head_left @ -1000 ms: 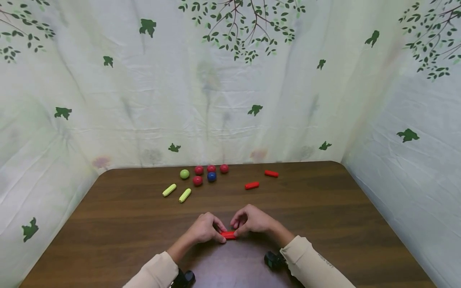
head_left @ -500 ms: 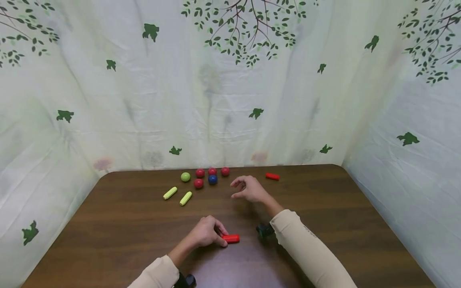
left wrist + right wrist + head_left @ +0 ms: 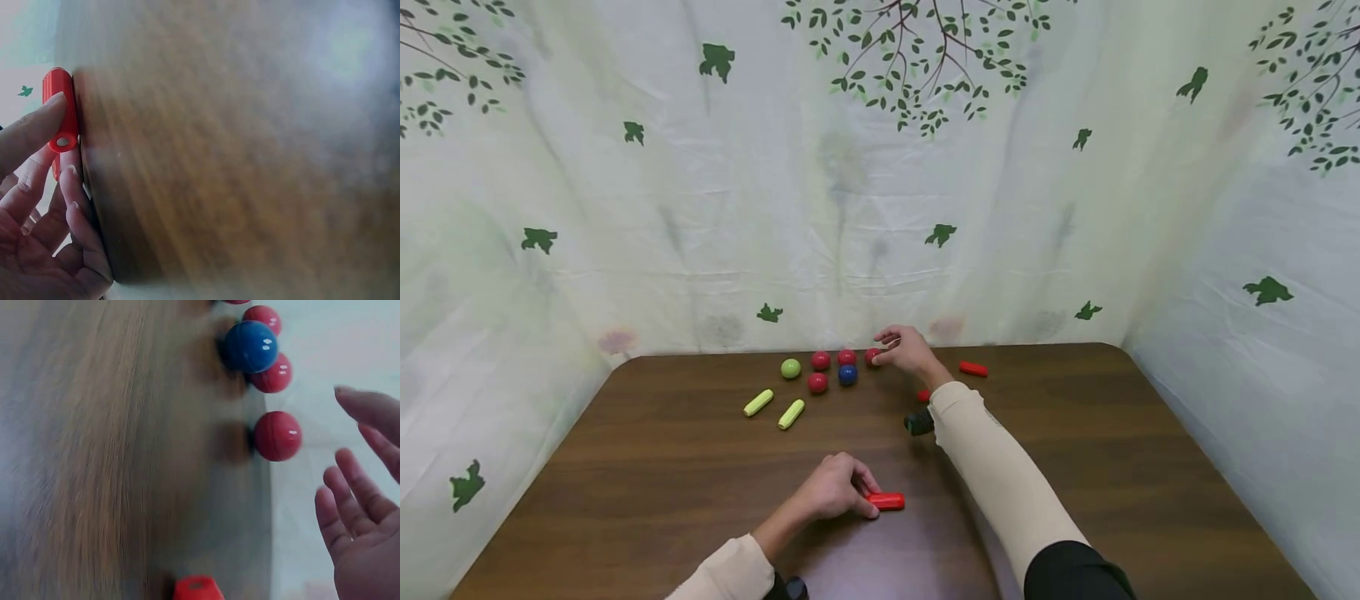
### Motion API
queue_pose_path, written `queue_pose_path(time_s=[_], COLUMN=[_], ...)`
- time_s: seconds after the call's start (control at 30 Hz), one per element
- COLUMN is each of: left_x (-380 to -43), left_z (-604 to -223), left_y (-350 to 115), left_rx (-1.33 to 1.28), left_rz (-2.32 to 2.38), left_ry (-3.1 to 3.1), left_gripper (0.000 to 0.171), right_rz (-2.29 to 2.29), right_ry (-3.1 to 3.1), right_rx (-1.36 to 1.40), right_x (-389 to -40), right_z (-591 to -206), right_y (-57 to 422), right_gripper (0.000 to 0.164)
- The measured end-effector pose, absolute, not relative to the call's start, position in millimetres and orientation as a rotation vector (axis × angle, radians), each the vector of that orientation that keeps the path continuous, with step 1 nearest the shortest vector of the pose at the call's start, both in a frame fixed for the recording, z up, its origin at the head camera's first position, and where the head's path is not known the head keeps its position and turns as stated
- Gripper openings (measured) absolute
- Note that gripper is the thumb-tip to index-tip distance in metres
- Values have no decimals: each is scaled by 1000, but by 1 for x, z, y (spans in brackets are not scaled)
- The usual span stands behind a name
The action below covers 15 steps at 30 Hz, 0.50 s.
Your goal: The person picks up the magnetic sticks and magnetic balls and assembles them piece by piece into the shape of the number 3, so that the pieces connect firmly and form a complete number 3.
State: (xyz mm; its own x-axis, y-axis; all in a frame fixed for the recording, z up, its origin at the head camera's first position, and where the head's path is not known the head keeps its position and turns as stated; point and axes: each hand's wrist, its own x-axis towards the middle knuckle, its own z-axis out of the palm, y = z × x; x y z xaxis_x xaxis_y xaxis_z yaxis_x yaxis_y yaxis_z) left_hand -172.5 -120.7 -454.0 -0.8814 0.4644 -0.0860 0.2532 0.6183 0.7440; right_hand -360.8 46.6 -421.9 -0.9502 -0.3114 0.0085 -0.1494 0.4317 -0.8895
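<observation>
My left hand (image 3: 833,490) pinches a short, ribbed red stick (image 3: 891,502) between thumb and fingers, low over the table near its front middle. In the left wrist view, the thumb lies across this stick (image 3: 59,81), whose end bears a pale dot. Stretched to the far edge, my right hand (image 3: 910,354) has its fingers apart beside the rightmost red ball (image 3: 871,357). In the right wrist view the hand (image 3: 369,537) holds nothing, and a gap shows between its fingertips and that glossy ball (image 3: 278,436).
Several more balls stand to the left: red (image 3: 817,382), blue (image 3: 847,375) and green (image 3: 790,368). Two yellow-green sticks (image 3: 758,402) lie before them. One red stick (image 3: 973,368) lies at the back right; another (image 3: 923,396) is partly hidden by the right arm. A leaf-printed cloth (image 3: 737,208) hangs behind.
My right hand has left the red stick at the front and moved away across the table to the rightmost red ball. My left hand keeps its pinch in nearly the same place.
</observation>
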Motion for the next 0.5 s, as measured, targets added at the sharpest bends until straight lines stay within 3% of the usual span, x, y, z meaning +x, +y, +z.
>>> queue_pose_path(time_s=[0.5], left_x=[-173], left_z=[-453], left_y=[-121], left_rx=[573], left_rz=[1131], left_ry=[2579], left_gripper=[19], right_rz=[-1543], right_ry=[2505], right_rx=[-216], right_x=[-381], right_z=[-447], right_y=[33], right_gripper=[38])
